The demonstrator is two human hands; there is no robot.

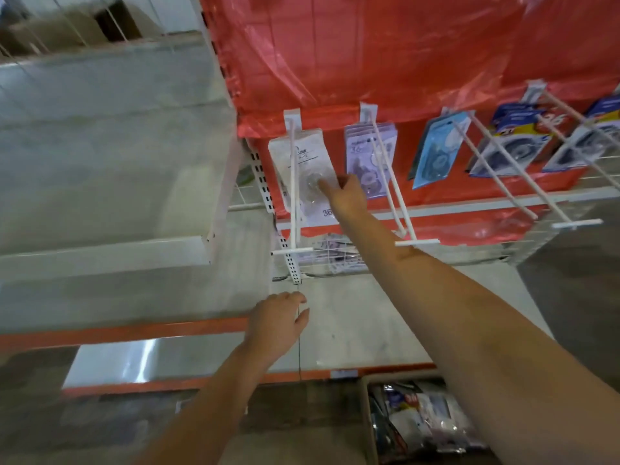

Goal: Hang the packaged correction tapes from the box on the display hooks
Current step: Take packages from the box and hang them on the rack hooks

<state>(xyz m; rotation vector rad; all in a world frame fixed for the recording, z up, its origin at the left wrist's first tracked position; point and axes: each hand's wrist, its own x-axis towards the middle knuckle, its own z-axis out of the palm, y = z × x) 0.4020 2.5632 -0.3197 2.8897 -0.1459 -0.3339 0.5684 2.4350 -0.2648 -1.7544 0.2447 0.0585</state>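
From the head view, the right hand (347, 193) reached up with fingers closed on a white correction tape pack (303, 169) hanging on the leftmost hook (293, 193). The left hand (278, 322) hovered lower, fingers loosely spread, holding nothing. The box (422, 421) of packs sat at bottom right.

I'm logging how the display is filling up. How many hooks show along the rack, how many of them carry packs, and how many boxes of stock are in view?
Hooks with packs: 5, from the leftmost hook, where the right hand touches a white pack, rightward.
Hooks without packs: 0
Boxes: 1, the box at the bottom.
Total: 6
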